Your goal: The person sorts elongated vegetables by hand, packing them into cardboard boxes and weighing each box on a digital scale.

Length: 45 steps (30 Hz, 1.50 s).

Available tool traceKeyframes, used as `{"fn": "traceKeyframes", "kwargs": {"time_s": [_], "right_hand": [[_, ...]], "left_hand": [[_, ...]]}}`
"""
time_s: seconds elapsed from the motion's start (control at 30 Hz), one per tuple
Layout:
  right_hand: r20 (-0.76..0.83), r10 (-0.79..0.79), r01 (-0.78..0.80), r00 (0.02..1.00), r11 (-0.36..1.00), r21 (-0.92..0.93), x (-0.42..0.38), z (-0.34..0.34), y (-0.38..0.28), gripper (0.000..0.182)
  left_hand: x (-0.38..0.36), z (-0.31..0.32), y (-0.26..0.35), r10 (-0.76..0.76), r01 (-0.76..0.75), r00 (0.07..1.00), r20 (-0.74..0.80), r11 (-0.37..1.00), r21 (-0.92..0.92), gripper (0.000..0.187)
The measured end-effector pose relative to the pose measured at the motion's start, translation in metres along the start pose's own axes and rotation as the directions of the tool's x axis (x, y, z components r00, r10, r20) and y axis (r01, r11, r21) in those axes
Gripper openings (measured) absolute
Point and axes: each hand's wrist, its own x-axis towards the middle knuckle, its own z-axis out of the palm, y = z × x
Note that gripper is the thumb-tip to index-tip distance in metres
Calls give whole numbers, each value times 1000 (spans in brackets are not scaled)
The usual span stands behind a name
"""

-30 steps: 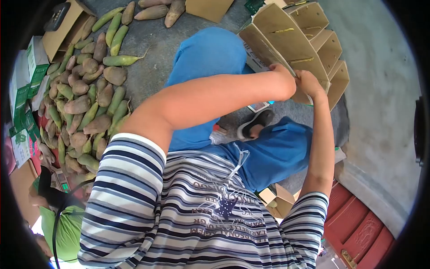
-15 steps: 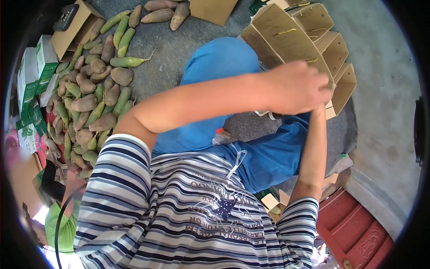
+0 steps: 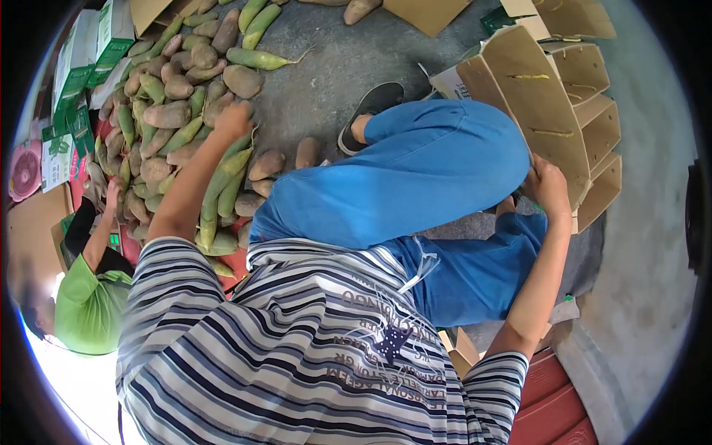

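My left hand [image 3: 234, 119] reaches far out to the left and rests on top of a heap of green and brown root vegetables [image 3: 159, 115]; its fingers curl down over one, and their grip is hidden. My right hand [image 3: 547, 185] holds the lower edge of the nearest brown cardboard box [image 3: 538, 104], which stands nested with several others at the right. My knees in blue trousers [image 3: 415, 178] lie between the two hands.
A co-worker in a green shirt [image 3: 85, 304] crouches at lower left, one hand [image 3: 113, 190] at the heap. Green-and-white cartons [image 3: 78, 70] line the left edge. Flat cardboard [image 3: 430, 11] lies at the top. A red object [image 3: 552, 404] sits lower right, with grey concrete floor [image 3: 645, 222] beyond.
My left hand has left the cardboard boxes and swung left across my knees onto the vegetable heap. My right hand stays on the box edge. The view has turned toward the heap.
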Motion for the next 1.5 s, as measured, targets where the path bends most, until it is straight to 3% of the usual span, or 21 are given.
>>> {"fn": "traceKeyframes", "kwargs": {"time_s": [0.1,0.2,0.4,0.53,0.67,0.73,0.8,0.87,0.93,0.97,1.03,1.07,1.13,1.17,1.27,1.33,1.37,1.4,1.5], "right_hand": [[-35,11,-11,999,1000,10,1,4,5,31],[-18,40,-39,999,999,36,5,10,17,34],[-19,57,-57,998,998,30,7,13,17,33],[-42,54,-53,998,998,13,1,2,1,30],[-5,41,-41,999,999,1,1,2,4,27],[0,72,-72,997,997,-30,0,0,-2,27],[-5,81,-81,997,996,-44,2,2,1,27],[-16,76,-76,997,996,-45,2,8,6,27],[-27,78,-80,997,995,-57,1,7,5,27],[-32,78,-80,996,995,-63,1,7,4,27],[-62,81,-85,995,995,-56,1,9,6,27],[-66,79,-82,995,995,-52,1,12,7,27],[-18,87,-87,996,996,-34,3,11,7,27],[-7,84,-84,996,996,8,3,9,6,27],[24,115,-114,993,993,-19,5,8,5,27],[6,93,-93,996,995,-22,2,6,4,27],[-4,77,-78,997,997,-26,2,5,2,27],[-21,59,-59,998,998,-15,3,8,4,27],[-83,8,-5,997,999,35,4,19,16,29]], "left_hand": [[-34,61,-38,-158,160,931,329,987,21,50],[-67,89,-39,-224,207,932,286,974,89,55],[-64,122,-37,-313,306,943,108,949,82,62],[-67,78,-1,-175,177,980,94,984,-6,63],[-43,29,47,63,-158,963,-264,922,-355,58],[-30,-27,95,139,-432,828,-544,776,-459,51],[-28,-100,150,128,-631,627,-768,661,-405,49],[-37,-168,200,49,-788,483,-874,460,-409,46],[-57,-228,255,-51,-959,258,-965,110,-262,33],[-68,-253,285,-103,-968,245,-964,37,-249,35],[-73,-281,323,-86,-994,95,-992,43,-99,37],[-67,-284,334,-7,-993,-37,-999,114,36,36],[-74,-271,348,133,-877,371,-919,-277,-394,37],[-65,-262,341,211,-884,421,-882,-120,-451,36],[-28,-206,303,330,-613,688,-646,-212,-761,41],[4,-150,238,376,-741,671,-639,322,-589,30],[7,-120,211,358,-707,703,-615,449,-547,31],[12,-90,179,364,-554,828,-428,655,-515,34],[0,0,94,380,-385,922,-77,872,-302,40]]}}
